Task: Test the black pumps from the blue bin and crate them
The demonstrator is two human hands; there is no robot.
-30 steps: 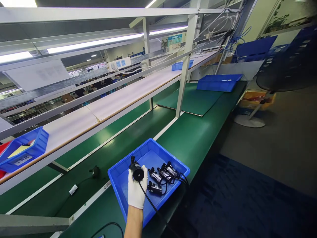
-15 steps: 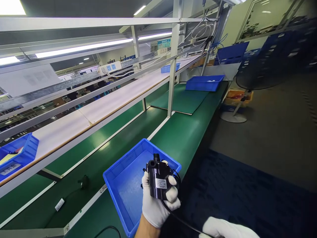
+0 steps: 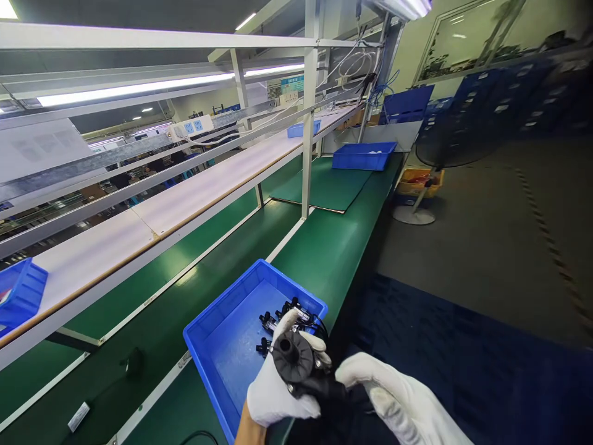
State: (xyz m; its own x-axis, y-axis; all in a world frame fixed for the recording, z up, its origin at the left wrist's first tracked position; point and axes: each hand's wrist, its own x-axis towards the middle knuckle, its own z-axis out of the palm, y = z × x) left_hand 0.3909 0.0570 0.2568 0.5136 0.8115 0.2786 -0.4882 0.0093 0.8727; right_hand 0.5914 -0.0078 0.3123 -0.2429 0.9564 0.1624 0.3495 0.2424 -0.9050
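My left hand [image 3: 278, 386], in a white glove, is wrapped round a small black pump [image 3: 293, 355]. The pump's round end and its short spout face me, with a side port pointing to the right. My gloved right hand [image 3: 393, 395] is at that port's end, its fingers curled. What those fingers grip is hidden in dark shadow. Beyond the pump a blue tray [image 3: 222, 334] stands on the green bench. Several black parts with fittings [image 3: 269, 322] lie in its right side, partly covered by my left hand.
A white shelf [image 3: 185, 213] on metal posts runs along the left, with a blue bin [image 3: 25, 290] on it. Farther along the green bench [image 3: 324, 247] stands another blue tray [image 3: 364, 157]. A fan [image 3: 417, 213] and a yellow-orange crate [image 3: 419, 182] stand on the floor to the right.
My left hand has turned the pump so its round end faces me and its label is hidden. From the lower right, my right hand has come up to the pump. The view has shifted slightly right.
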